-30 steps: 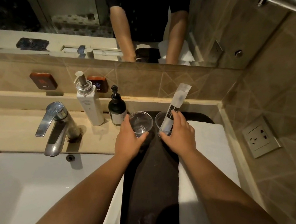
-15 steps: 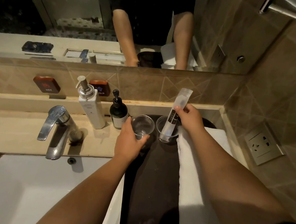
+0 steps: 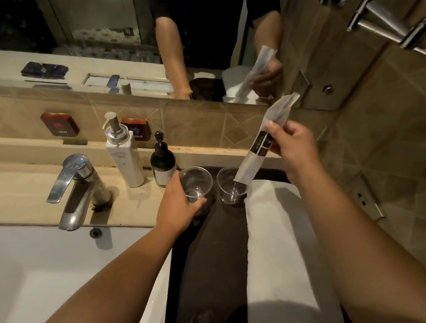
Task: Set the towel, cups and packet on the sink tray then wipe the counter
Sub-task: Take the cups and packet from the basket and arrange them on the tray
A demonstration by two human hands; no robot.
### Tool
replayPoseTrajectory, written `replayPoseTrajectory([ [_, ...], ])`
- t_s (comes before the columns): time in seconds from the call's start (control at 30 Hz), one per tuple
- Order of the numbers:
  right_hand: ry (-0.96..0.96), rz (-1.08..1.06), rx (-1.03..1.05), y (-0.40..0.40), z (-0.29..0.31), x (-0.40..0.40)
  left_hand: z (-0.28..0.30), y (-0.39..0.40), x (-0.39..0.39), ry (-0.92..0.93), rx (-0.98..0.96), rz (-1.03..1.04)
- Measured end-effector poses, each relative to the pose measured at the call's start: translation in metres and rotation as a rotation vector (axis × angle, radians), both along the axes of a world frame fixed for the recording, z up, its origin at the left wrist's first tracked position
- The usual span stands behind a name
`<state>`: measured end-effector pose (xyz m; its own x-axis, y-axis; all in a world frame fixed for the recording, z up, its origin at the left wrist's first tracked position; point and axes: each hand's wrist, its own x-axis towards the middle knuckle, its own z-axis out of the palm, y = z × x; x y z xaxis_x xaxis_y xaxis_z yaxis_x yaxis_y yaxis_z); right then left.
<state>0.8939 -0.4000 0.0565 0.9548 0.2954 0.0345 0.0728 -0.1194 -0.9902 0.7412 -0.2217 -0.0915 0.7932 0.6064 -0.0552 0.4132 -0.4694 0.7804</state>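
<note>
R hand [image 3: 293,146] pinching packet [image 3: 259,150] upright, L hand [image 3: 178,206] gripping left cup [image 3: 195,184].

Packet's bottom end is hanging w/ its tip at the rim of the right cup [image 3: 231,187]; both cups are sitting at the far end of the dark tray [image 3: 212,253]. Towel [image 3: 288,261] is lying folded along tray's right side, just beside right cup. White pump bottle [image 3: 124,156] & dark bottle [image 3: 163,164] are crowding left cup; tap [image 3: 75,189] is standing further left, by sink [image 3: 37,274].

A bathroom, likely a hotel's: a white sink [image 3: 37,274] with chrome tap [image 3: 72,188], wall mirror [image 3: 116,19], pump bottles [image 3: 125,157], tiled walls [image 3: 394,127] and HOT sign [image 3: 59,124].
</note>
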Motion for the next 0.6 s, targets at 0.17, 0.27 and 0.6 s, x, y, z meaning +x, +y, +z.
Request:
replayPoseTrajectory([
  [0.17, 0.058, 0.047, -0.025, -0.018, 0.014, -0.034, 0.027, -0.006, -0.017, 0.014, 0.083, -0.027],
  [0.27, 0.128, 0.1, -0.03, -0.02, 0.004, -0.066, 0.053, -0.026, -0.043, -0.142, 0.066, -0.08],
  [0.6, 0.43, 0.199, -0.166, 0.003, -0.057, -0.165, 0.062, -0.074, -0.137, 0.05, -0.288, -0.228],
])
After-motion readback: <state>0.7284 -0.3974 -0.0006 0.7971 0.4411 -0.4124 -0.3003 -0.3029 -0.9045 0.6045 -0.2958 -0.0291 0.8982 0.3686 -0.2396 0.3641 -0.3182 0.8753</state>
